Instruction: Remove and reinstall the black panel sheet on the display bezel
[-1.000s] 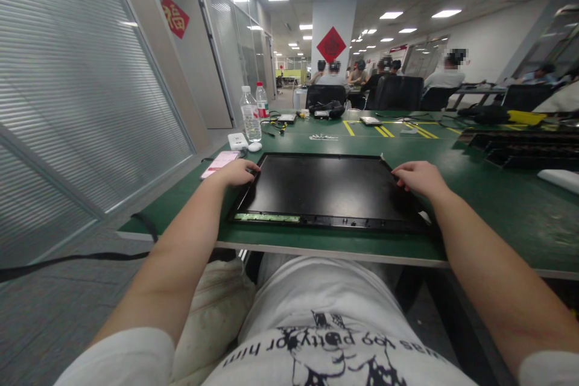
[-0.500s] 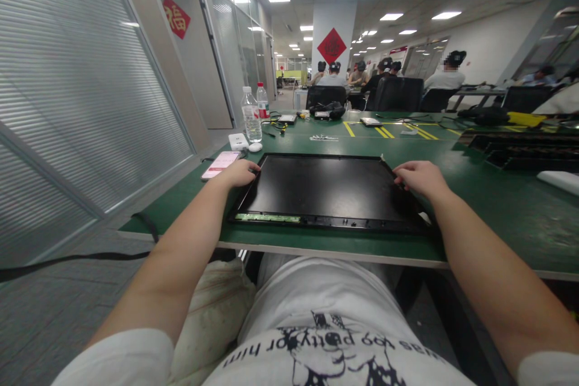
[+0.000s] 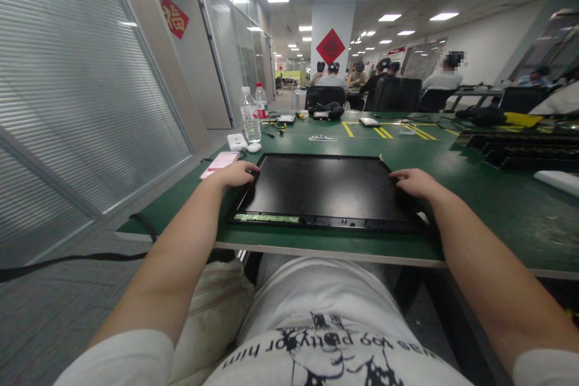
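Note:
A dark flat screen panel [image 3: 322, 186] in a black frame lies face up on the green table [image 3: 280, 239]. A narrow green circuit strip [image 3: 266, 218] runs along the left part of its near edge. My left hand [image 3: 239, 174] is closed on the panel's left edge near the far corner, fingertips at the frame. On the opposite side my right hand [image 3: 414, 182] grips the right edge, its index finger stretched over the rim and the other fingers bent against it. A small pale tab [image 3: 423, 217] shows at the near right corner.
Left of the panel are a phone [image 3: 219, 165], a white case [image 3: 237, 142] and two bottles, one a clear bottle [image 3: 250, 114]. Small loose parts [image 3: 322, 138] lie beyond it. Black frame pieces [image 3: 520, 148] are stacked at right. Several people sit farther back.
My right hand has shifted slightly, its index finger now straighter over the rim. The left hand keeps its place, and the panel has not visibly moved on the table.

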`<state>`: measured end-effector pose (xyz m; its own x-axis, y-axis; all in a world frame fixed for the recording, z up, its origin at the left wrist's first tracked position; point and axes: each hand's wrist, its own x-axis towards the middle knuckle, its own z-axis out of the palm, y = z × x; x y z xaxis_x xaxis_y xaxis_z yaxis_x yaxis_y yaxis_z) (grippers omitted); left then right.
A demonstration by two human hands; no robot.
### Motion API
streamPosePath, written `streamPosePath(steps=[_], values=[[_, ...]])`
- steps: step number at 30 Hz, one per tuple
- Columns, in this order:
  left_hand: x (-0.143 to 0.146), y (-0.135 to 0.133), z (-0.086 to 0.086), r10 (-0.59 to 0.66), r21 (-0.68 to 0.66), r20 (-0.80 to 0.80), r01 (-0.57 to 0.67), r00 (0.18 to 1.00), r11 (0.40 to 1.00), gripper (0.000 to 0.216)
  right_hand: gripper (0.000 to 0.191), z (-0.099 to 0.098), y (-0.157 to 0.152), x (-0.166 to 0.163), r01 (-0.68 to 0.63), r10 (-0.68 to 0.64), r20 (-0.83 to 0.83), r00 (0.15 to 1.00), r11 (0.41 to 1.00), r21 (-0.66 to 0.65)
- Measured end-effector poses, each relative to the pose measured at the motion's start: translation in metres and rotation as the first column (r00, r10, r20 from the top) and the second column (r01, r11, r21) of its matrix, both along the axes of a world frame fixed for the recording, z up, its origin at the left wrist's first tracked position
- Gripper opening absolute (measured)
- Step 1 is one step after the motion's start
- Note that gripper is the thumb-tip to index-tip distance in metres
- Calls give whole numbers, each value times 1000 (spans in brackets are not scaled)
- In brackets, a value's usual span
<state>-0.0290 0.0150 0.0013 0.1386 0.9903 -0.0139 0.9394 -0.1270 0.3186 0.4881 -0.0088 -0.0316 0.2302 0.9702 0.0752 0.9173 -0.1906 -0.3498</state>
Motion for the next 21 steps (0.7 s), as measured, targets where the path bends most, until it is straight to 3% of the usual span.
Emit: streamPosePath(steps=[6, 12, 21], values=[[-13, -5, 4, -88, -87, 90, 96, 992, 992, 85, 53, -5, 3, 3, -29, 29, 13, 999, 999, 13], [-24, -12, 6, -264, -172, 38, 266, 964, 948, 113, 60, -5, 2, 2, -31, 30, -23, 999, 999, -30], [-25, -9, 3, -318, -213, -54, 300, 947, 930, 126, 59, -10, 8, 5, -30, 29, -32, 999, 999, -44]])
